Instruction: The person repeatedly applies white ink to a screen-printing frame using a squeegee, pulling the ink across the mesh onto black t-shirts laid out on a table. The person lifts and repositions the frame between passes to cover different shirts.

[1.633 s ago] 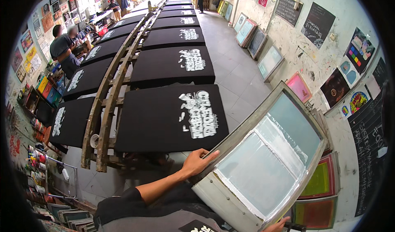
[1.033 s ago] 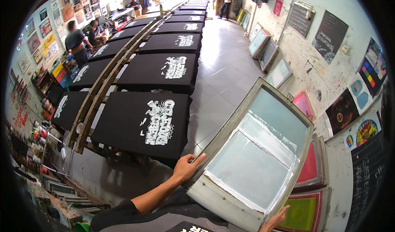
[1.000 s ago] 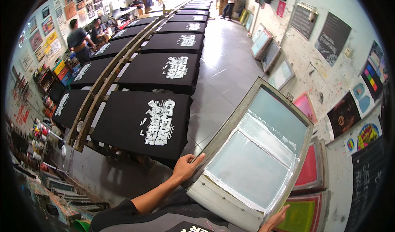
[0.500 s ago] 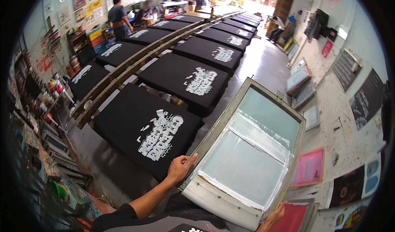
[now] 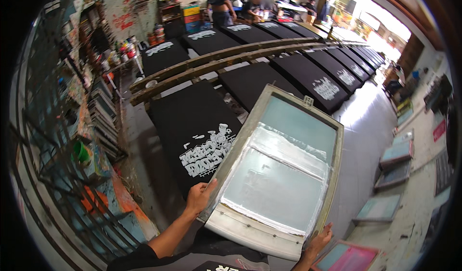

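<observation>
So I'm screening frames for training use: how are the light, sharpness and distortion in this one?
Head view: strong fisheye bending of the wooden rails with a black rim; the doorway at upper right is blown out and throws glare on the floor; the printing screen and both hands, left and right, look sharp.

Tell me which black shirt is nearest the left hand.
The shirt with the white print right beside the left hand, partly under the screen frame; the other shirts lie farther up the rows.
</observation>
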`<control>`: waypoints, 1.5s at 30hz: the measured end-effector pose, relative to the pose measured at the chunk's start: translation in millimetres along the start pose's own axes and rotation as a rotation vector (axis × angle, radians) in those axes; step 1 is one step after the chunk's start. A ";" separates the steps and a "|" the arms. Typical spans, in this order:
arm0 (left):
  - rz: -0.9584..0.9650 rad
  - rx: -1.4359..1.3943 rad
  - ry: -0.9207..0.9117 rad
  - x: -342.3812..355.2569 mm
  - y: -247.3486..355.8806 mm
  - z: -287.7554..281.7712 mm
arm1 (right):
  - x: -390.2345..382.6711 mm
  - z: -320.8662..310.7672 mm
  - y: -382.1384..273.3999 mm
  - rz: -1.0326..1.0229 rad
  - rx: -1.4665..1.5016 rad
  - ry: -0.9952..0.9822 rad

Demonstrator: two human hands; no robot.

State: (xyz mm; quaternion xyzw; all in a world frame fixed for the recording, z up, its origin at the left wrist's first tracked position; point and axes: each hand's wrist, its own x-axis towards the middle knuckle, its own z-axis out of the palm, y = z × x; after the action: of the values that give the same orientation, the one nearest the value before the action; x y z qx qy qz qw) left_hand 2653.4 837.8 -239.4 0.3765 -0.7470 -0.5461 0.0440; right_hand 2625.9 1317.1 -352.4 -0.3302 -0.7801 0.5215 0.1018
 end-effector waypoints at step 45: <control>-0.308 -0.027 0.807 21.4 -43.6 -67.2 | 50.2 427.5 -223.2 -0.368 -0.026 -1.047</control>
State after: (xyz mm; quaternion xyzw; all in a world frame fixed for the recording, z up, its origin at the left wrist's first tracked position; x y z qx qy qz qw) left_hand 2692.7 767.0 -257.0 0.6665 -0.5979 -0.3650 0.2553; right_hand 2281.3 976.1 -351.1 0.1136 -0.7777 0.5801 -0.2141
